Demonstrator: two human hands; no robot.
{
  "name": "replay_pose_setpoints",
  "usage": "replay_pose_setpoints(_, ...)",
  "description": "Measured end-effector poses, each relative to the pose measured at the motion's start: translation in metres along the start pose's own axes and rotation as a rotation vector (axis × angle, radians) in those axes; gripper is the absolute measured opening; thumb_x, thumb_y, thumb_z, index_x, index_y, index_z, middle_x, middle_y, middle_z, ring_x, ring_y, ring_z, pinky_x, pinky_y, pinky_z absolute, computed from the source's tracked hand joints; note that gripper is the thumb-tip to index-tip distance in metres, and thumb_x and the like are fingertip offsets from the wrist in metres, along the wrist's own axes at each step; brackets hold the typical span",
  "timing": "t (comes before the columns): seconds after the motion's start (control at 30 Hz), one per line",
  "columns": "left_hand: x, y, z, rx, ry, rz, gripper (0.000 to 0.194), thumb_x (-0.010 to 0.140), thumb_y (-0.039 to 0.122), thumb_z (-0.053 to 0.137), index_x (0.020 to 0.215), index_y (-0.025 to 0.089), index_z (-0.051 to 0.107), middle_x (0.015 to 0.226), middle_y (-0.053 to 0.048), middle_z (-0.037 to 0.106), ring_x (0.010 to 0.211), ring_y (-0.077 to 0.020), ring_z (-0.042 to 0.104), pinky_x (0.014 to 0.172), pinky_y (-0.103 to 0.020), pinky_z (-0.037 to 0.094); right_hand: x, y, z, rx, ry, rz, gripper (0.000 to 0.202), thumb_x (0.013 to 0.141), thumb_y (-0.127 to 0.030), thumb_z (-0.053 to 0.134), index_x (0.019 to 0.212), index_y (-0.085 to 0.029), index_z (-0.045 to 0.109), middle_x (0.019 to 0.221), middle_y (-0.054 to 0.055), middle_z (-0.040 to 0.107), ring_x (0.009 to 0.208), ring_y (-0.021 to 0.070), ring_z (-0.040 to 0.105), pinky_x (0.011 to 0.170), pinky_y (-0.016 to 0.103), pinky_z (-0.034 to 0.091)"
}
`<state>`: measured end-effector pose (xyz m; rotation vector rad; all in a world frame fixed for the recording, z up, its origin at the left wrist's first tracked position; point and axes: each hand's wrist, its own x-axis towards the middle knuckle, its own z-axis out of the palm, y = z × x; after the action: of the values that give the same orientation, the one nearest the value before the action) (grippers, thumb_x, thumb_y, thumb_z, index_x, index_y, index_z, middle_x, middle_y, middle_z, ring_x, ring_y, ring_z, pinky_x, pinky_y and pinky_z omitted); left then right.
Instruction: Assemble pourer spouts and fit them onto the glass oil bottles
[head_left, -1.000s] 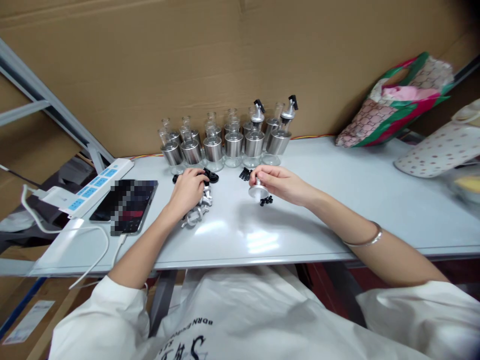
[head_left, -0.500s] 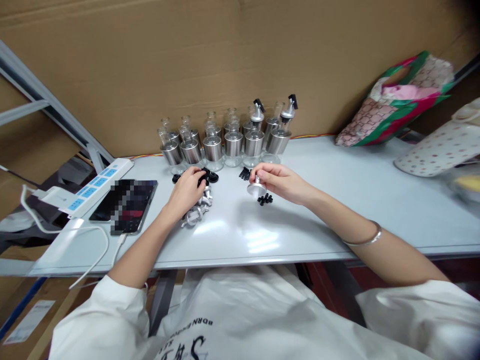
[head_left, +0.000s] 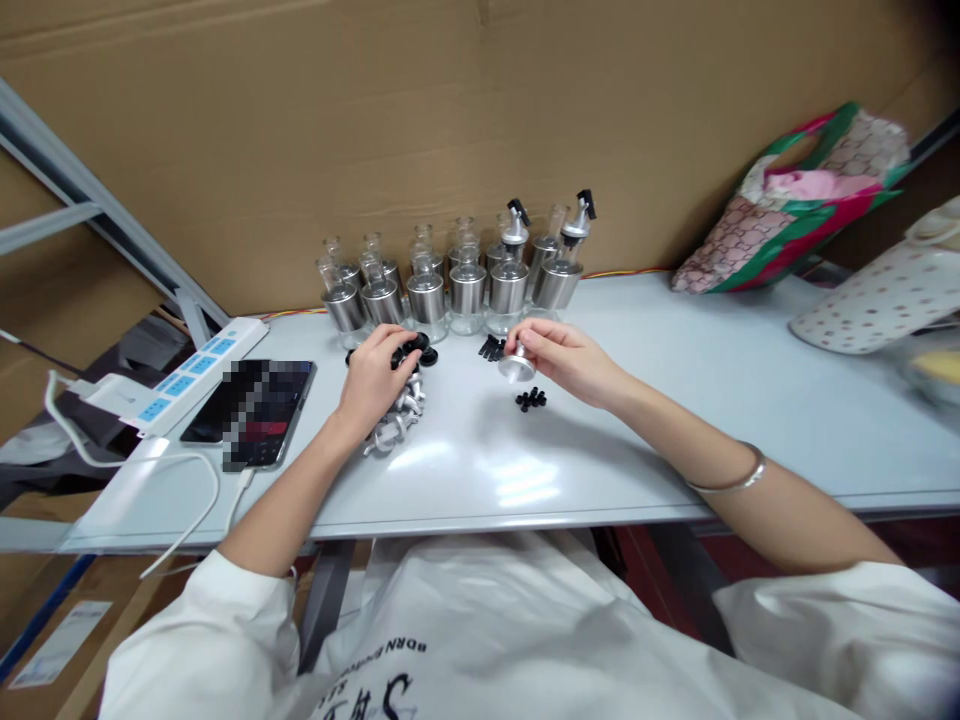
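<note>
My right hand (head_left: 566,358) pinches a silver metal pourer spout (head_left: 517,369) by its narrow end, its wide disc tilted down toward the table. Over a pile of black round stoppers (head_left: 428,357), my left hand (head_left: 375,372) has thumb and fingers closed around one black stopper (head_left: 415,343). Beside that wrist lie several more silver pourer spouts (head_left: 391,432). Below the held spout sit small black caps (head_left: 531,400), and slim black levers (head_left: 491,347) lie just behind it.
Glass bottles with steel sleeves (head_left: 426,297) stand in rows at the back; two carry pourers with black levers. Phones (head_left: 281,410) and a power strip (head_left: 199,370) with a white cable lie left. A patterned bag (head_left: 742,235) and a dotted white container (head_left: 877,295) are right.
The right hand has turned and lifted the spout slightly, away from the small caps. The left hand has shifted a little, and a black stopper now shows at its fingertips.
</note>
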<state>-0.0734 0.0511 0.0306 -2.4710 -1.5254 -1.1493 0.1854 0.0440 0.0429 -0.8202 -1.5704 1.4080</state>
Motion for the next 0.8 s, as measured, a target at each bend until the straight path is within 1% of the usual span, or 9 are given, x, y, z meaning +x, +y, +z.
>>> replay_pose_setpoints(0.1,-0.006,0.011,0.000,-0.097,0.079,0.175,0.015,0.087,0.029,0.057,0.091,0.017,0.065,0.094,-0.005,0.066,0.087,-0.0150,0.063,0.083,-0.028,0.050,-0.001,-0.001,0.001,-0.027,-0.035,0.013,0.040,0.076,-0.057,0.065,0.075,-0.017,0.059,0.073,0.000,0.053,0.062,0.0101,0.046,0.063,0.025,0.041)
replay_pose_setpoints(0.2,-0.015,0.025,0.001,-0.148,0.077,0.350,0.015,0.087,0.031,0.057,0.086,0.018,0.065,0.090,-0.005,0.067,0.082,-0.0136,0.063,0.078,-0.027,0.051,-0.002,-0.002,0.002,-0.037,-0.119,0.041,0.038,0.078,-0.053,0.065,0.075,-0.016,0.060,0.075,0.001,0.055,0.065,0.0104,0.049,0.064,0.026,0.042)
replay_pose_setpoints(0.27,-0.020,0.034,0.002,-0.163,0.063,0.444,0.012,0.087,0.028,0.058,0.086,0.019,0.064,0.087,-0.005,0.067,0.079,-0.0130,0.064,0.074,-0.026,0.052,-0.004,-0.002,0.003,-0.023,-0.186,0.062,0.035,0.080,-0.050,0.064,0.077,-0.015,0.061,0.081,0.002,0.057,0.069,0.0109,0.051,0.064,0.026,0.043)
replay_pose_setpoints(0.33,-0.023,0.040,0.004,-0.193,0.076,0.552,0.007,0.086,0.023,0.059,0.088,0.018,0.063,0.087,-0.005,0.068,0.080,-0.0128,0.065,0.072,-0.025,0.053,-0.005,0.000,0.004,-0.002,-0.243,0.081,0.032,0.082,-0.047,0.063,0.080,-0.015,0.062,0.086,0.003,0.059,0.072,0.0108,0.053,0.064,0.025,0.043)
replay_pose_setpoints(0.4,-0.024,0.043,0.006,-0.214,0.098,0.635,0.008,0.086,0.018,0.059,0.093,0.018,0.060,0.089,-0.005,0.068,0.082,-0.0129,0.065,0.072,-0.025,0.055,-0.005,0.001,0.004,0.010,-0.283,0.094,0.030,0.083,-0.045,0.062,0.080,-0.015,0.062,0.085,0.002,0.059,0.071,0.0099,0.052,0.063,0.024,0.042)
replay_pose_setpoints(0.47,-0.023,0.043,0.007,-0.217,0.133,0.671,0.011,0.085,0.015,0.059,0.096,0.018,0.058,0.090,-0.005,0.068,0.082,-0.0128,0.066,0.071,-0.026,0.056,-0.006,0.001,0.004,0.013,-0.307,0.101,0.029,0.083,-0.044,0.062,0.080,-0.015,0.062,0.082,0.001,0.059,0.066,0.0085,0.051,0.060,0.023,0.041)
replay_pose_setpoints(0.6,-0.020,0.042,0.009,-0.229,0.195,0.671,0.014,0.083,0.013,0.062,0.095,0.016,0.056,0.087,-0.005,0.067,0.079,-0.0123,0.065,0.070,-0.025,0.057,-0.007,-0.002,0.006,-0.008,-0.318,0.093,0.030,0.082,-0.044,0.064,0.080,-0.015,0.064,0.079,0.001,0.060,0.061,0.0074,0.048,0.059,0.023,0.039)
replay_pose_setpoints(0.7,-0.019,0.041,0.009,-0.248,0.197,0.661,0.019,0.081,0.012,0.064,0.097,0.016,0.054,0.087,-0.005,0.066,0.079,-0.0125,0.065,0.071,-0.026,0.057,-0.007,-0.004,0.008,-0.022,-0.303,0.083,0.030,0.081,-0.045,0.065,0.081,-0.015,0.065,0.083,0.002,0.062,0.064,0.0083,0.049,0.059,0.023,0.039)
replay_pose_setpoints(0.8,-0.019,0.041,0.010,-0.254,0.177,0.637,0.025,0.083,0.013,0.063,0.104,0.016,0.051,0.089,-0.005,0.066,0.082,-0.0130,0.065,0.073,-0.026,0.057,-0.006,-0.003,0.008,-0.032,-0.286,0.067,0.030,0.080,-0.045,0.066,0.081,-0.015,0.066,0.086,0.003,0.063,0.064,0.0082,0.049,0.058,0.023,0.039)
